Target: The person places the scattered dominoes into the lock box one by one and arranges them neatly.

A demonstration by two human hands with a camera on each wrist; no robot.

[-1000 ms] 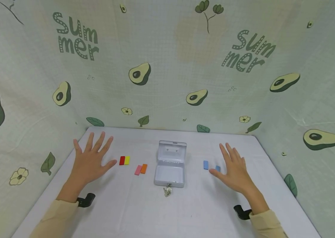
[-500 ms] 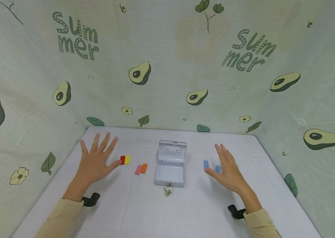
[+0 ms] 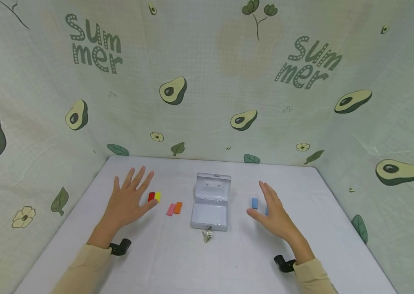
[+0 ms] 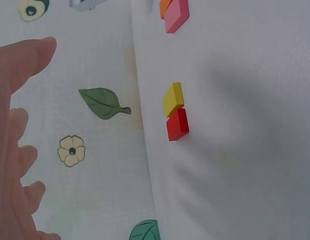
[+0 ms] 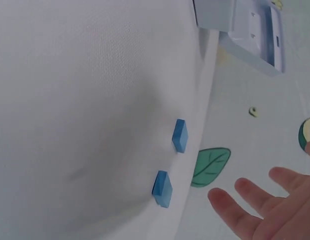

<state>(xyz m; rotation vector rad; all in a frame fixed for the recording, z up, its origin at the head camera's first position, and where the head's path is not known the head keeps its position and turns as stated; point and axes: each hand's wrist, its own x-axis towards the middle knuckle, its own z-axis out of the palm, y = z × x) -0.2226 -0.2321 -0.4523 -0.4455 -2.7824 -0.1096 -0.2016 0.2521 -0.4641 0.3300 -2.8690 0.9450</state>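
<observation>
My left hand (image 3: 127, 203) hovers with spread fingers at the left of the table, its thumb overlapping the yellow block (image 3: 157, 196) in the head view. Beside that lies a red block (image 4: 178, 125), end to end with the yellow one. A pink block (image 3: 171, 209) and an orange block (image 3: 178, 208) lie a little to the right. My right hand (image 3: 274, 214) is held over the table with straight fingers, holding nothing. Near it are two blue blocks, the farther block (image 5: 180, 135) and the nearer block (image 5: 162, 189), partly hidden by the hand in the head view.
In the middle of the white table (image 3: 177, 265) stands a grey metal box (image 3: 210, 215) with its lid raised. Keys (image 3: 206, 236) hang from the lock at its front. A patterned cloth (image 3: 207, 61) surrounds the table at the back and sides.
Both hands have moved inward, the left one to the right and the right one to the left, toward the box. The blocks and box have stayed in place.
</observation>
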